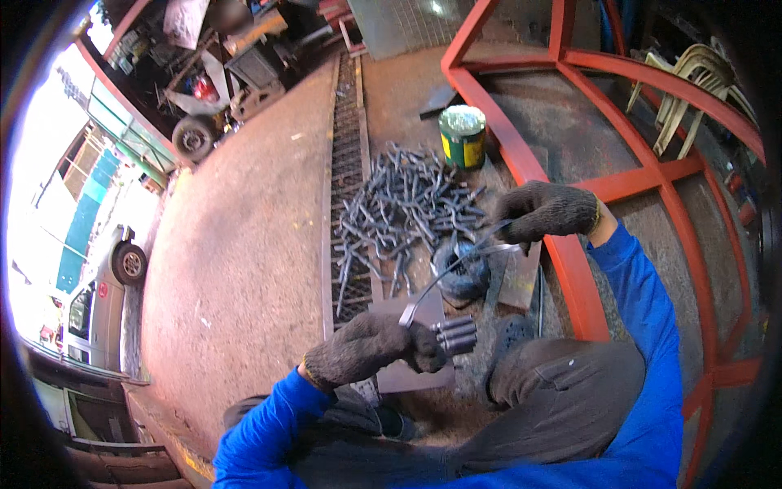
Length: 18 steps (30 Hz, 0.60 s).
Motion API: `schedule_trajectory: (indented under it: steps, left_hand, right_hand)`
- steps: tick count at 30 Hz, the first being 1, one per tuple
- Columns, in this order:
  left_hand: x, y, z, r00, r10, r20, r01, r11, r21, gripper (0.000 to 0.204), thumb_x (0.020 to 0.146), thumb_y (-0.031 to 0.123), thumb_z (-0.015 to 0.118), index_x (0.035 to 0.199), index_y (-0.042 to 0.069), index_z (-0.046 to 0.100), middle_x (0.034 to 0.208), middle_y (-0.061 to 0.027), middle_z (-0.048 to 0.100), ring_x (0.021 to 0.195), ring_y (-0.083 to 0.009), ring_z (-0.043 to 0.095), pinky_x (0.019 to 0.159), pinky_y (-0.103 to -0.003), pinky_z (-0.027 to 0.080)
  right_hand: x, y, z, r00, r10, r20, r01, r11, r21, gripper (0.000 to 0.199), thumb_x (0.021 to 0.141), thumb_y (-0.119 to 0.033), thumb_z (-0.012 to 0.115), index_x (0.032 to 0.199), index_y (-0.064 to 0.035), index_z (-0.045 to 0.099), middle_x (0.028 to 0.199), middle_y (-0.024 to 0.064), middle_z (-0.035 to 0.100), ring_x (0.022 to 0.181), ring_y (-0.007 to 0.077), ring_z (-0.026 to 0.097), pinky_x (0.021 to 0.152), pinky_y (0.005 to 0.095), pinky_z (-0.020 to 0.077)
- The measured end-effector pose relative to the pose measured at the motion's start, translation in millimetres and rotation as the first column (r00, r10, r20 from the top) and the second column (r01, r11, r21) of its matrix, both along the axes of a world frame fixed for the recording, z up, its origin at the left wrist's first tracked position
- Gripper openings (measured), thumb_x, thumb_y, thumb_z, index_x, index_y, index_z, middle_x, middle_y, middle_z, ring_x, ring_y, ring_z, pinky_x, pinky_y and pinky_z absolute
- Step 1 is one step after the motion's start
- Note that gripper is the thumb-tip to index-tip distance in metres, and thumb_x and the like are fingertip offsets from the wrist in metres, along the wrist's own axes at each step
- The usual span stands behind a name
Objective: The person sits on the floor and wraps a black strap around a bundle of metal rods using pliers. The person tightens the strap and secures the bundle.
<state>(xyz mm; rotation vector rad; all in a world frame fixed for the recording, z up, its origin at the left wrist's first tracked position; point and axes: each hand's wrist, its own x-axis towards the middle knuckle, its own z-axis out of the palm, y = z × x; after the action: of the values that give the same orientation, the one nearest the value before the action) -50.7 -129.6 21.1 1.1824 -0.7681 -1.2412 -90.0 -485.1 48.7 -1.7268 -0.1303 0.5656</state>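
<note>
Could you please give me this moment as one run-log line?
left hand: grips bundle of short metal rods | right hand: pulls wire taut from bundle | rod pile ahead on floor | paint can beyond

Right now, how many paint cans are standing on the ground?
1. The green and yellow paint can stands on the ground just beyond the pile of metal pieces, beside the red steel frame. Others may be hidden behind the frame.

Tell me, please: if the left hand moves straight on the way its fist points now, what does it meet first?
Probably the coil of dark wire on the floor. The gloved left hand, holding a bundle of short metal rods, points up and right toward it; the depth is unclear.
</note>
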Motion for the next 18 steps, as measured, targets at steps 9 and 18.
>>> schedule_trajectory:
  steps: [9, 18]
  left_hand:
    - [22, -19, 24, 0.924, 0.072, 0.376, -0.083, 0.996, 0.014, 0.066, 0.092, 0.035, 0.066, 0.142, 0.000, 0.042, 0.133, -0.0144, 0.055, 0.122, -0.0211, 0.053, 0.099, -0.036, 0.047]
    - [34, -26, 59, 0.871, 0.486, 0.070, -0.487, 0.873, -0.009, 0.035, 0.100, 0.027, 0.056, 0.117, -0.003, 0.057, 0.103, -0.0133, 0.068, 0.093, -0.0213, 0.068, 0.085, -0.034, 0.056]
  right_hand:
    - [18, 63, 52, 0.837, 0.385, 0.389, -0.139, 0.836, -0.530, 0.035, 0.084, -0.028, 0.071, 0.106, -0.0009, 0.069, 0.088, 0.0134, 0.069, 0.080, 0.0222, 0.067, 0.072, 0.0347, 0.0525]
    - [-12, 96, 77, 0.348, 0.068, 0.935, 0.699, 0.645, -0.308, 0.043, 0.084, -0.041, 0.070, 0.103, -0.0027, 0.062, 0.079, 0.0166, 0.064, 0.078, 0.0319, 0.065, 0.071, 0.0392, 0.0525]
